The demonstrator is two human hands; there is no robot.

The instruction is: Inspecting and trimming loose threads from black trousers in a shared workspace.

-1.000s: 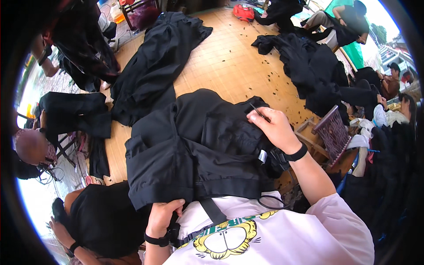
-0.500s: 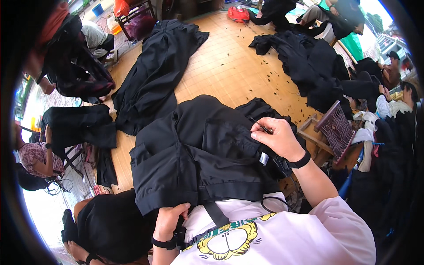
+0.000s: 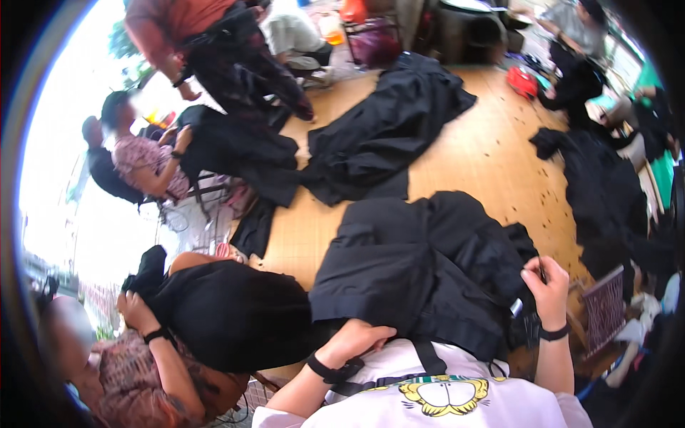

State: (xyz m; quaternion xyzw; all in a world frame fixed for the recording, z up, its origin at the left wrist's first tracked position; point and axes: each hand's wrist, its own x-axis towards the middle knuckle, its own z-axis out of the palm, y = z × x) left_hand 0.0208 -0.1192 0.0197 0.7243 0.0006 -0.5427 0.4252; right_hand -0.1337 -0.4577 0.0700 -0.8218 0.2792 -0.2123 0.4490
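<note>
Black garment (image 3: pixel 378 274) spread before the pale shirt (image 3: pixel 524 403); the left hand (image 3: pixel 358 339) meets its near hem, grip partly hidden and untellable. The right hand (image 3: pixel 548 289), pinching a small dark tool (image 3: pixel 542 272), now stands farther out at the right edge, apparently leaving the cloth's upper face accessible. Beyond, tan matting (image 3: pixel 492 160) opens; a co-worker's black cloth (image 3: pixel 235 314) crowds the left.

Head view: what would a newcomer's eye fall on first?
A black garment lies across the person's lap, the left hand at its near edge and the right hand at its right side, pinching a small dark tool. The red bag near the top right stands out against the tan floor, where more black cloth lies.
</note>
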